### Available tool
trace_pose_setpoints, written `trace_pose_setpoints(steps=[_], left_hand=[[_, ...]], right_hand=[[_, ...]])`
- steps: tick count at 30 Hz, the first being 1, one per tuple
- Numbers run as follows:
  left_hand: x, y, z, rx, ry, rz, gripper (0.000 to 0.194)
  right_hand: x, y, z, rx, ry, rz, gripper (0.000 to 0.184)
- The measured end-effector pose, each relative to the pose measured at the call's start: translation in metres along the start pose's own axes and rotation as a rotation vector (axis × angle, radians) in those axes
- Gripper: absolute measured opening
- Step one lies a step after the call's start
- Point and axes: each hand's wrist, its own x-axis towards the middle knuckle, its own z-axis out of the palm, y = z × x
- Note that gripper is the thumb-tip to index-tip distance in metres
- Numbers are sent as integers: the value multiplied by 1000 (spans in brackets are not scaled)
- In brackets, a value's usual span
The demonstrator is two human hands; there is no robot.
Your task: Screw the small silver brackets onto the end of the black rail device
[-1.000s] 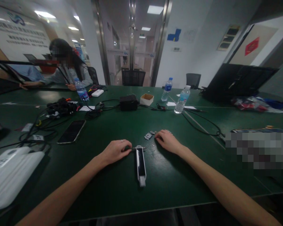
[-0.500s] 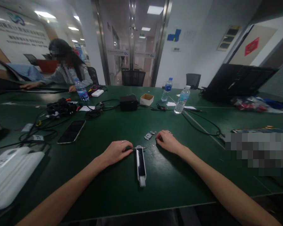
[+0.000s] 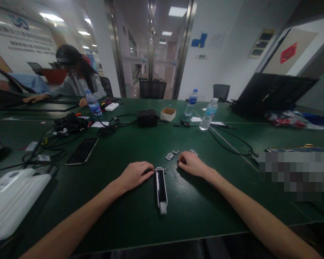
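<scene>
A slim white-framed piece with a dark middle strip [image 3: 161, 187] lies lengthwise on the green table in front of me. Across its far end runs a thin metal rod [image 3: 163, 169]. My left hand [image 3: 137, 173] pinches the rod's left end between thumb and fingers. To the right, my right hand [image 3: 191, 164] rests on the table with its fingertips pressed together; whatever they hold is hidden. Right beside those fingertips sits a tiny ring-like part [image 3: 175, 166]. A small metal plate [image 3: 170, 156] and several tiny parts lie just beyond. Another metal piece [image 3: 193, 152] shows partly behind my right hand.
A phone [image 3: 82, 151] and tangled cables [image 3: 70, 124] lie at left, near white cases [image 3: 13, 198]. Farther back stand a black box [image 3: 147, 118], an open carton [image 3: 168, 114] and water bottles [image 3: 208, 114]. Across the table sits a person [image 3: 78, 77].
My left hand has shifted slightly right along the rod. My right fingertips have come a little nearer to me, closer to the tiny ring-like part.
</scene>
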Motion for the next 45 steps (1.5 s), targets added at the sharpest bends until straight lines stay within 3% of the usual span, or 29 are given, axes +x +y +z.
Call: trace_pose_setpoints(steps=[9, 15, 21, 27, 33, 36, 45], left_hand=[[-1, 0, 3, 16, 35, 21, 19], [-1, 10, -1, 103, 183, 74, 22], [-2, 23, 6, 97, 353, 275, 15], [-3, 27, 10, 61, 355, 312, 18], [-2, 24, 5, 64, 364, 306, 15], [-3, 15, -3, 100, 277, 258, 16], [-3, -7, -9, 55, 84, 83, 14]], right_hand=[[-12, -38, -7, 214, 79, -184, 6], [-21, -56, -2, 550, 74, -241, 2], [-26, -69, 7, 870, 3, -241, 16], [-24, -69, 14, 979, -6, -213, 25], [-24, -67, 12, 851, 58, -222, 20], [-21, -60, 6, 680, 124, -216, 16], [5, 9, 11, 158, 348, -64, 12]])
